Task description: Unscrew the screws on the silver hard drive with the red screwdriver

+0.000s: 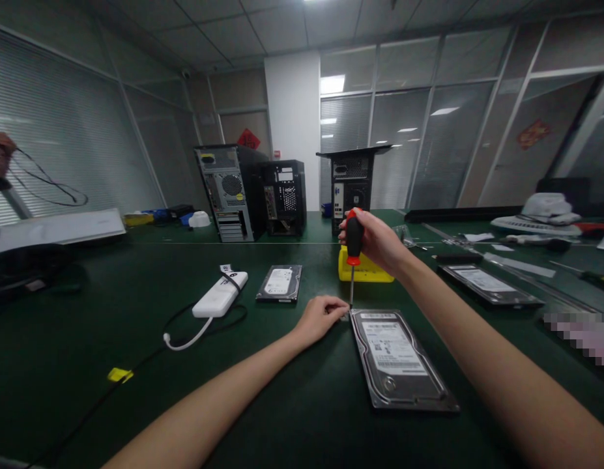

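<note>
Right hand (367, 238) grips an upright screwdriver (354, 240) – tip at the drive's (397, 358) far-left corner, left fingers (337, 305) pinched beside it – drive stretching back toward the person.

The right hand (373, 238) curls closed above the low left hand (320, 319).

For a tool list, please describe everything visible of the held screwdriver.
The screwdriver has a thick black and red handle, apparently plastic, a red collar and a slim metal shaft. The right hand grips it almost upright, tip down at the nearest hard drive's far left corner, beside the left hand. Tip shape is unclear.
</note>
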Demonstrator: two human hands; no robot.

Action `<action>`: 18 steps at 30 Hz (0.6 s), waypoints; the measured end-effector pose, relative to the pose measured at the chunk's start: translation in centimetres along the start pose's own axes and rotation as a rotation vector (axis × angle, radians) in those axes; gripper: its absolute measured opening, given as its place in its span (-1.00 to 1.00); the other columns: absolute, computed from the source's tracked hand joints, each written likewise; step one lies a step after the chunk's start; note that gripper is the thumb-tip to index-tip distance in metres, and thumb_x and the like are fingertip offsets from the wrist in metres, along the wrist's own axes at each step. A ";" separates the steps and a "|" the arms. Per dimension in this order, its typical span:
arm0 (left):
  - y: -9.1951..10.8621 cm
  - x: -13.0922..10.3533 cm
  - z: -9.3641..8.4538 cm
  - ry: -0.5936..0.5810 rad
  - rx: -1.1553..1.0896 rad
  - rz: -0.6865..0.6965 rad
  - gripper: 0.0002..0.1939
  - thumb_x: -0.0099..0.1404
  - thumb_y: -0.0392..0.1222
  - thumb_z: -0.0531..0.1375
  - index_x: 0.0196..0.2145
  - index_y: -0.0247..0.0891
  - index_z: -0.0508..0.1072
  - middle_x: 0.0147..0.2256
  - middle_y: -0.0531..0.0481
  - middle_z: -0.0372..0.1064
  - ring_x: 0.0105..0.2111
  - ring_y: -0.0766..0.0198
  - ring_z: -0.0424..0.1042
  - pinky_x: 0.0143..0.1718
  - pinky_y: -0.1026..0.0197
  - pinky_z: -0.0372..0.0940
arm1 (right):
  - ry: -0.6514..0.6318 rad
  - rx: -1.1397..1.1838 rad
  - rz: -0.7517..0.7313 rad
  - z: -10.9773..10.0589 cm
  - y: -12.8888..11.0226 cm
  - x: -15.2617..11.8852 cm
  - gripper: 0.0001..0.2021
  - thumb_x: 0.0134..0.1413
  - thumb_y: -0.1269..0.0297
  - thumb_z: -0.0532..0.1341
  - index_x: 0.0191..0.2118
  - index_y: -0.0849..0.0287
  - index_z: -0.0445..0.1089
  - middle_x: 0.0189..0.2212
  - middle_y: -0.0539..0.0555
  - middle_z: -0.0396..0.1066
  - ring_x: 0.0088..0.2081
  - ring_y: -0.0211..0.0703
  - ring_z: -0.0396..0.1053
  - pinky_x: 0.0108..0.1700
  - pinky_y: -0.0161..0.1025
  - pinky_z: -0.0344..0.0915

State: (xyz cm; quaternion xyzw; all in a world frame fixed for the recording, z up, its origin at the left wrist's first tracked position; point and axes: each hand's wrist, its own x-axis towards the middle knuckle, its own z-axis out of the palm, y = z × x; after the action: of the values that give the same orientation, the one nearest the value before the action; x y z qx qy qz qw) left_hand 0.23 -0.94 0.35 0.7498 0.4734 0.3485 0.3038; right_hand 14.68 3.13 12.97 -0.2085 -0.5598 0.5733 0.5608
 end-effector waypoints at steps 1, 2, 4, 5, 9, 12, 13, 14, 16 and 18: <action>0.1 0.0 0.0 -0.002 -0.001 0.001 -0.74 0.26 -0.16 0.15 -0.22 -0.37 0.57 -0.27 -0.09 0.54 -0.29 0.20 0.45 -0.25 0.26 0.27 | -0.001 0.003 -0.008 0.0 0.0 0.0 -0.62 -0.08 0.01 0.29 -0.25 0.13 0.20 -0.40 -0.05 0.37 -0.45 -0.32 0.35 -0.34 -0.30 0.35; 0.1 -0.1 0.0 -0.004 -0.004 0.000 -0.73 0.27 -0.17 0.15 -0.22 -0.38 0.56 -0.28 -0.10 0.54 -0.30 0.20 0.45 -0.25 0.26 0.27 | 0.006 0.002 -0.022 0.0 0.0 0.0 -0.61 -0.07 -0.01 0.27 -0.23 0.11 0.18 -0.40 -0.06 0.37 -0.47 -0.33 0.34 -0.36 -0.30 0.34; 0.2 -0.2 0.0 -0.011 -0.012 -0.003 -0.72 0.27 -0.17 0.14 -0.21 -0.40 0.56 -0.29 -0.11 0.53 -0.32 0.21 0.44 -0.27 0.27 0.26 | 0.025 -0.013 -0.059 0.1 0.1 -0.1 -0.57 -0.08 -0.04 0.28 -0.21 0.09 0.13 -0.44 -0.10 0.36 -0.51 -0.35 0.31 -0.42 -0.33 0.30; 0.2 -0.2 0.0 -0.014 -0.016 -0.004 -0.71 0.28 -0.17 0.14 -0.20 -0.41 0.56 -0.30 -0.11 0.53 -0.33 0.22 0.43 -0.29 0.28 0.26 | 0.027 -0.027 -0.073 0.1 0.2 -0.1 -0.55 -0.10 -0.03 0.30 -0.21 0.08 0.11 -0.46 -0.12 0.35 -0.53 -0.36 0.29 -0.44 -0.35 0.27; 0.0 -0.3 0.0 -0.018 -0.009 0.030 -0.68 0.25 -0.13 0.18 -0.15 -0.41 0.54 -0.33 -0.09 0.49 -0.39 0.26 0.38 -0.34 0.29 0.23 | 0.034 -0.070 -0.105 0.4 0.3 -0.2 -0.47 -0.21 0.11 0.40 -0.24 0.07 0.04 -0.56 -0.19 0.29 -0.58 -0.39 0.22 -0.50 -0.39 0.21; -0.1 -0.2 0.0 -0.002 0.003 0.072 -0.67 0.21 -0.11 0.23 -0.15 -0.40 0.54 -0.37 -0.04 0.43 -0.42 0.30 0.32 -0.37 0.31 0.20 | 0.085 -0.070 -0.110 0.4 0.4 -0.2 -0.47 -0.24 0.14 0.41 -0.26 0.09 0.05 -0.55 -0.18 0.32 -0.59 -0.39 0.23 -0.52 -0.39 0.21; -0.2 -0.2 0.0 0.008 0.007 0.083 -0.68 0.20 -0.12 0.23 -0.16 -0.39 0.54 -0.39 -0.03 0.41 -0.43 0.31 0.30 -0.37 0.31 0.19 | 0.096 -0.065 -0.114 0.3 0.4 -0.2 -0.49 -0.24 0.14 0.40 -0.26 0.10 0.06 -0.53 -0.16 0.34 -0.58 -0.38 0.25 -0.52 -0.38 0.23; -0.2 -0.2 0.0 0.015 0.009 0.091 -0.70 0.20 -0.13 0.24 -0.18 -0.38 0.54 -0.39 -0.02 0.39 -0.43 0.31 0.29 -0.38 0.32 0.19 | 0.097 -0.060 -0.117 0.3 0.3 -0.1 -0.51 -0.22 0.14 0.39 -0.27 0.11 0.08 -0.51 -0.15 0.36 -0.57 -0.38 0.27 -0.51 -0.38 0.24; -0.1 -0.2 0.0 0.022 0.006 0.099 -0.73 0.20 -0.14 0.24 -0.20 -0.38 0.55 -0.41 0.00 0.36 -0.44 0.32 0.27 -0.39 0.32 0.17 | 0.072 -0.048 -0.118 0.2 0.3 -0.1 -0.58 -0.18 0.12 0.37 -0.29 0.13 0.14 -0.49 -0.12 0.38 -0.55 -0.36 0.31 -0.48 -0.36 0.29; 0.0 -0.3 0.0 0.027 -0.002 0.100 -0.75 0.21 -0.15 0.24 -0.23 -0.39 0.55 -0.43 0.01 0.33 -0.45 0.33 0.26 -0.40 0.32 0.16 | 0.042 -0.035 -0.106 0.1 0.2 -0.1 -0.63 -0.11 0.05 0.33 -0.30 0.16 0.22 -0.48 -0.07 0.40 -0.53 -0.35 0.33 -0.46 -0.34 0.31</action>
State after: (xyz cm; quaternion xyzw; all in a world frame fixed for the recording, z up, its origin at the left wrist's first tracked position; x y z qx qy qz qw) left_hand 0.16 -1.20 0.25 0.7674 0.4391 0.3738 0.2803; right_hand 14.52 3.00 12.76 -0.2005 -0.5681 0.5284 0.5982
